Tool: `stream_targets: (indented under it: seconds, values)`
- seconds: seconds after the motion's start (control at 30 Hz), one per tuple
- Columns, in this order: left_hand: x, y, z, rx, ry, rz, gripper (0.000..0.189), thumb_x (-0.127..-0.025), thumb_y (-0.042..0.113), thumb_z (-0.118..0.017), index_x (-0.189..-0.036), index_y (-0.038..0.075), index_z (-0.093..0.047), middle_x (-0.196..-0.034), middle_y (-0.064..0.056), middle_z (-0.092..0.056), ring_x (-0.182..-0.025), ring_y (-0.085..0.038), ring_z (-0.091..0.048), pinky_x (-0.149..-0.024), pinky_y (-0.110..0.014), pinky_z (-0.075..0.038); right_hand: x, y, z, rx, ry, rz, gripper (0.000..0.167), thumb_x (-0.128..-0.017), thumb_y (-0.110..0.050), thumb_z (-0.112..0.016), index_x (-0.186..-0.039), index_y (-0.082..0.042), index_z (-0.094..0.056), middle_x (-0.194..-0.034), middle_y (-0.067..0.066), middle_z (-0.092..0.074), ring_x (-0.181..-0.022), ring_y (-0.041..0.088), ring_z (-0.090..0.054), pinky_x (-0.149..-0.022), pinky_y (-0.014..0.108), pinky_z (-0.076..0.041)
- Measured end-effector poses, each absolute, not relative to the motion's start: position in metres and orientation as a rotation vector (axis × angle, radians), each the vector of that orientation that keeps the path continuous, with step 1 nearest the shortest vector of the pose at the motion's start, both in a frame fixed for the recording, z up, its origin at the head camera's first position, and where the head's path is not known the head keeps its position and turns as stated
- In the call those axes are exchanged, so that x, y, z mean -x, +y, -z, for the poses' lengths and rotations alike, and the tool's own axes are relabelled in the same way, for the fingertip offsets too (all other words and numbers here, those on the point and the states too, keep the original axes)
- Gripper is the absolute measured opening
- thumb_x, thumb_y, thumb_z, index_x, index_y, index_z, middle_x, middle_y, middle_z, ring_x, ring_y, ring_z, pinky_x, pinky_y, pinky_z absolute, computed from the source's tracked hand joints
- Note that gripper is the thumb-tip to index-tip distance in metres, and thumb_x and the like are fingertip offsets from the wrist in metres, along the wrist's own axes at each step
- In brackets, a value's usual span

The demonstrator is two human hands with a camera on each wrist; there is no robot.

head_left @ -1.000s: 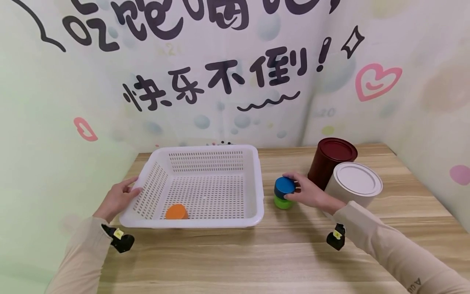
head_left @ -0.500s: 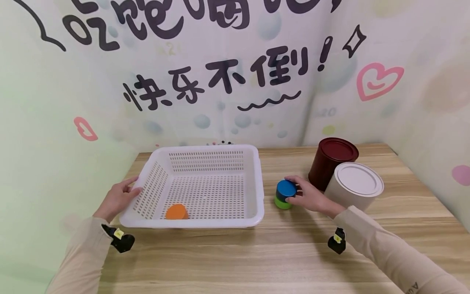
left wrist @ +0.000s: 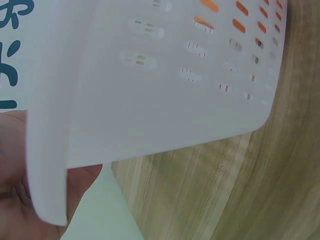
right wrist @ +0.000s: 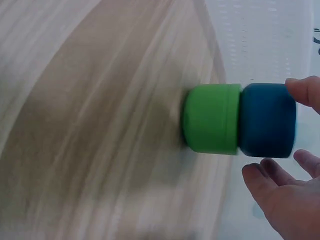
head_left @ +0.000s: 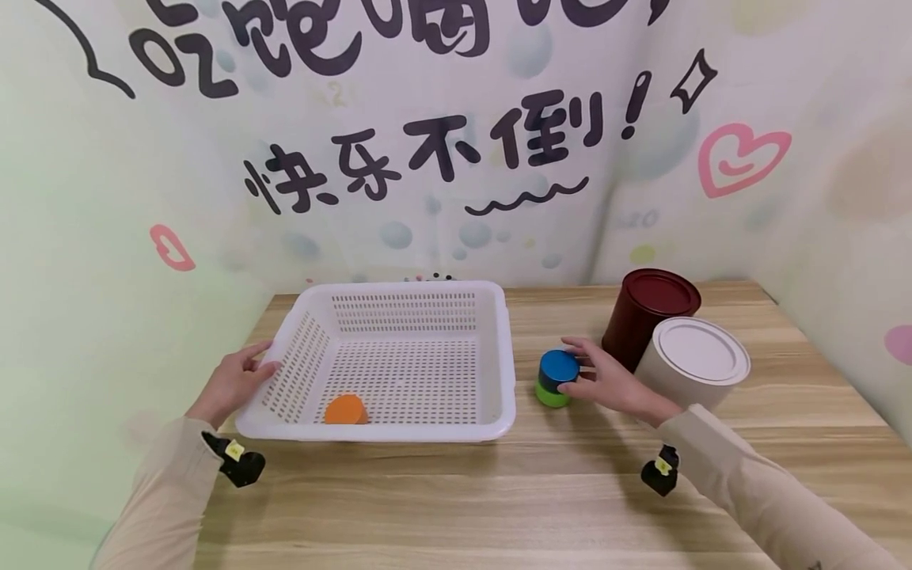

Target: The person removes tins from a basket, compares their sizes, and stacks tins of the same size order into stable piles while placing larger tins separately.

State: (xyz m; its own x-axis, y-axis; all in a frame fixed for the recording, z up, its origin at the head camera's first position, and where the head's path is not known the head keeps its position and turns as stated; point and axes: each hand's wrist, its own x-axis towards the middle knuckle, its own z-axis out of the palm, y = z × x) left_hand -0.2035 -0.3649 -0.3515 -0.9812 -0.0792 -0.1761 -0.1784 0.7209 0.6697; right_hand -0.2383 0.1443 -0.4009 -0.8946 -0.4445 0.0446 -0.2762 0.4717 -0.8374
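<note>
A white perforated plastic basket (head_left: 502,372) stands on the table, its left rim held by my left hand (head_left: 231,385). The left wrist view shows that hand (left wrist: 17,185) partly behind the rim. To the basket's right, a small blue cylinder (head_left: 559,370) sits on a green cylinder (head_left: 552,395), slightly off centre. My right hand (head_left: 613,384) is spread around the blue one. In the right wrist view, the thumb lies at its edge, while the other fingers (right wrist: 260,185) stand slightly apart from it. An orange cylinder (head_left: 346,410) lies inside the basket at the front left.
Behind my right hand stand a dark red can (head_left: 634,317) and a white can (head_left: 687,364), both with lids. The wooden table (head_left: 427,507) ends at a printed wall (head_left: 399,229) at the back.
The blue cylinder has shifted slightly right on the green one. My right fingers have loosened and drawn a little away from it. The left hand keeps its place on the basket rim.
</note>
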Motion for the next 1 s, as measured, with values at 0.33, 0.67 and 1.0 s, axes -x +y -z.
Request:
stream_targets:
  seconds: [0.33, 0.67, 1.0]
  values:
    - [0.202, -0.363, 0.35, 0.203, 2.793, -1.111, 0.059, -0.093, 0.023, -0.047, -0.139, -0.002, -0.019, -0.086, -0.012, -0.047, -0.068, -0.016, -0.052, -0.056, -0.025, -0.043, 0.237, 0.142, 0.361, 0.777, 2.555, 1.427, 0.062, -0.084, -0.013, -0.061, -0.133, 0.003, -0.028, -0.133, 0.025, -0.034, -0.122, 0.039, -0.031, -0.095, 0.051, -0.027]
    - [0.201, -0.361, 0.35, 0.214, 2.79, -1.11, 0.059, -0.092, 0.022, -0.047, -0.138, -0.002, -0.02, -0.086, -0.012, -0.046, -0.069, -0.017, -0.051, -0.057, -0.025, -0.041, 0.241, 0.115, 0.301, 0.857, 2.5, 1.528, 0.057, -0.088, -0.016, -0.055, -0.136, -0.005, -0.026, -0.13, 0.017, -0.04, -0.117, 0.031, -0.041, -0.092, 0.044, -0.035]
    - [0.203, -0.363, 0.351, 0.209, 2.8, -1.106, 0.059, -0.092, 0.023, -0.047, -0.138, -0.002, -0.019, -0.088, -0.013, -0.046, -0.069, -0.017, -0.052, -0.056, -0.025, -0.042, 0.262, 0.061, 0.269, 0.978, 2.492, 1.603, 0.049, -0.087, -0.018, -0.057, -0.131, -0.006, -0.038, -0.123, 0.011, -0.048, -0.108, 0.022, -0.05, -0.086, 0.035, -0.043]
